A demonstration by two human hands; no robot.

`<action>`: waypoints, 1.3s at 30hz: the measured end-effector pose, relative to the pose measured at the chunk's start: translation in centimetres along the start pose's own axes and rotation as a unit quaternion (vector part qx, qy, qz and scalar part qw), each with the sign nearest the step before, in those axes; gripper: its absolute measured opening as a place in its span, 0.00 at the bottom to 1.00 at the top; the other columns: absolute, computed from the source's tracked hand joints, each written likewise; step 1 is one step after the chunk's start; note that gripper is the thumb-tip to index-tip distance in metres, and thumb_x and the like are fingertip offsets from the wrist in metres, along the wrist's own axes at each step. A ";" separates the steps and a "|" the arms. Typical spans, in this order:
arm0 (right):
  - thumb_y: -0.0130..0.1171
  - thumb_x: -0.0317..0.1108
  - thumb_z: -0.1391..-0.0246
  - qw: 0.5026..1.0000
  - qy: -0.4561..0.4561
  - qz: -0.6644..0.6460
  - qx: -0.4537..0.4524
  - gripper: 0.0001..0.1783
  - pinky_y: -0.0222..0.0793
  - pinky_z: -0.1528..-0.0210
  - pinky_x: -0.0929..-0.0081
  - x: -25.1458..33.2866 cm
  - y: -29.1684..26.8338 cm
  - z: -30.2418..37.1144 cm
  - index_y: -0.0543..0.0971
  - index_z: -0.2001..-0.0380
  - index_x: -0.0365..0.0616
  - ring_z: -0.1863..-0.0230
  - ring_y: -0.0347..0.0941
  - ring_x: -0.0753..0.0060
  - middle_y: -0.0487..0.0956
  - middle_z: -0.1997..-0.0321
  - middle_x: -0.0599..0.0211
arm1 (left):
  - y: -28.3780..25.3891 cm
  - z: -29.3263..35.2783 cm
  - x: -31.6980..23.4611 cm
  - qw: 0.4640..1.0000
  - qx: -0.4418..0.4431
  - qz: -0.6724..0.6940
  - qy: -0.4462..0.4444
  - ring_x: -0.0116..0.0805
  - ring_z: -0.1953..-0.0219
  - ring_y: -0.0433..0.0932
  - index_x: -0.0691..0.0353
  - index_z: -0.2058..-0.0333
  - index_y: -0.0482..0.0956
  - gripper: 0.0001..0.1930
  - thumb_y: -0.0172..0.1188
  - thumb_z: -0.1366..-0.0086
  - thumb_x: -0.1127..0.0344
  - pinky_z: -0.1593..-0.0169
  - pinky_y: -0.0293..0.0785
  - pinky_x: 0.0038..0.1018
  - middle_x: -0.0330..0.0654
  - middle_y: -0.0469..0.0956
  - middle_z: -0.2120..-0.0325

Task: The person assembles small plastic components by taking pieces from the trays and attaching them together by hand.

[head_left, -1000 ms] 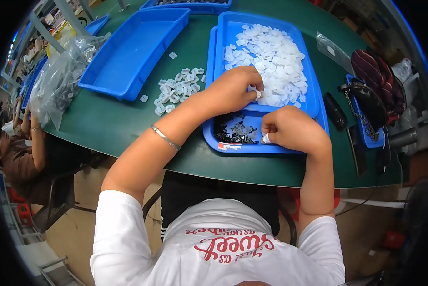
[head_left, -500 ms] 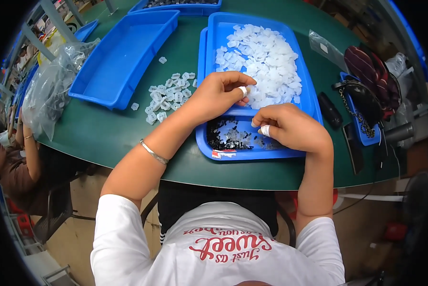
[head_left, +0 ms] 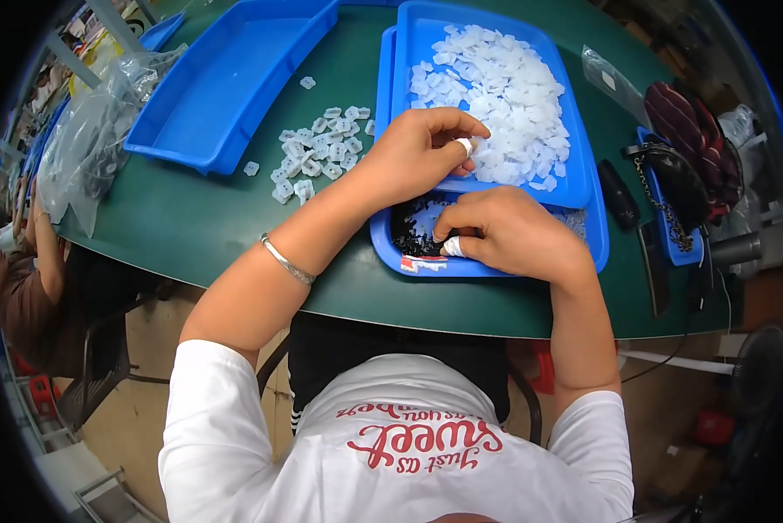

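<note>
Many white pieces (head_left: 513, 96) lie in a blue tray (head_left: 424, 30) right of upper centre; the left hand (head_left: 416, 157), fingers curled toward its thumb, is at their lower-left edge; the right hand (head_left: 509, 231), fingertips near its thumb, is beside black bits (head_left: 403, 234) at centre; whether either pinches anything, I cannot tell.

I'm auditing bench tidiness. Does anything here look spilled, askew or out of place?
Slightly: one whitish piece lies apart beyond the loose pile on the green table, and another sits off to its left, both outside any tray. The red-and-white label on the lower blue tray looks ragged.
</note>
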State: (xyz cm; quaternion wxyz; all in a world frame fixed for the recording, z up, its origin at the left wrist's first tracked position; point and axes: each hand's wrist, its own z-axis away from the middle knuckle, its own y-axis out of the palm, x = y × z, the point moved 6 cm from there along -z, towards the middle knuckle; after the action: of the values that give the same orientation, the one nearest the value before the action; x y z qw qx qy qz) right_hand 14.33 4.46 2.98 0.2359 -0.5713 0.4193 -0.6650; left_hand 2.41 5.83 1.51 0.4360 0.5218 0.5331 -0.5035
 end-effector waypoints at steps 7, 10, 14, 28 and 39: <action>0.60 0.22 0.56 0.999 -0.006 -0.043 -0.007 0.09 0.71 0.65 0.68 -0.1 -0.2 -0.1 0.81 0.68 0.40 0.69 0.76 0.56 0.80 0.69 0.59 | -0.2 0.1 -0.3 0.999 0.000 0.029 -0.023 0.27 0.63 0.79 0.68 0.53 0.77 0.14 0.51 0.36 0.76 0.55 0.78 0.23 0.44 0.79 0.62; 0.58 0.25 0.54 0.997 0.012 -0.080 -0.006 0.09 0.71 0.61 0.64 -0.3 -0.6 -0.2 0.81 0.67 0.40 0.66 0.76 0.52 0.80 0.68 0.56 | -0.2 0.2 -0.2 0.998 0.004 0.036 -0.047 0.27 0.63 0.79 0.68 0.52 0.77 0.14 0.51 0.36 0.77 0.54 0.77 0.23 0.44 0.79 0.62; 0.57 0.25 0.51 0.984 0.067 -0.166 -0.017 0.07 0.70 0.65 0.70 -0.4 -0.8 0.1 0.80 0.67 0.38 0.70 0.75 0.63 0.79 0.71 0.58 | -0.3 0.2 0.0 0.997 -0.007 0.060 -0.043 0.27 0.61 0.78 0.69 0.51 0.77 0.15 0.51 0.37 0.78 0.53 0.76 0.23 0.43 0.79 0.61; 0.53 0.25 0.44 0.886 0.171 -0.275 -0.331 0.07 0.55 0.78 0.86 -4.7 -3.7 0.6 0.78 0.64 0.35 0.78 0.62 0.91 0.74 0.77 0.77 | -0.2 0.5 -1.0 0.985 -0.043 0.154 -0.060 0.33 0.58 0.81 0.75 0.52 0.73 0.15 0.51 0.39 0.81 0.51 0.77 0.22 0.48 0.79 0.61; 0.53 0.25 0.43 0.875 0.151 -0.312 -0.337 0.07 0.63 0.72 0.86 -3.4 -4.0 0.5 0.76 0.63 0.35 0.73 0.67 0.88 0.75 0.72 0.74 | 0.1 0.4 -0.6 0.995 0.000 0.090 -0.034 0.28 0.59 0.79 0.73 0.54 0.76 0.13 0.54 0.39 0.78 0.53 0.77 0.23 0.44 0.79 0.61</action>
State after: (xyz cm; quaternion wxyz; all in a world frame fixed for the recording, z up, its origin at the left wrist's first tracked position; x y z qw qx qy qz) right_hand 16.24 9.18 4.36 -0.2570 -0.6101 0.4481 -0.6008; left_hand 2.56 5.38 2.07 0.4977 0.5503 0.4684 -0.4796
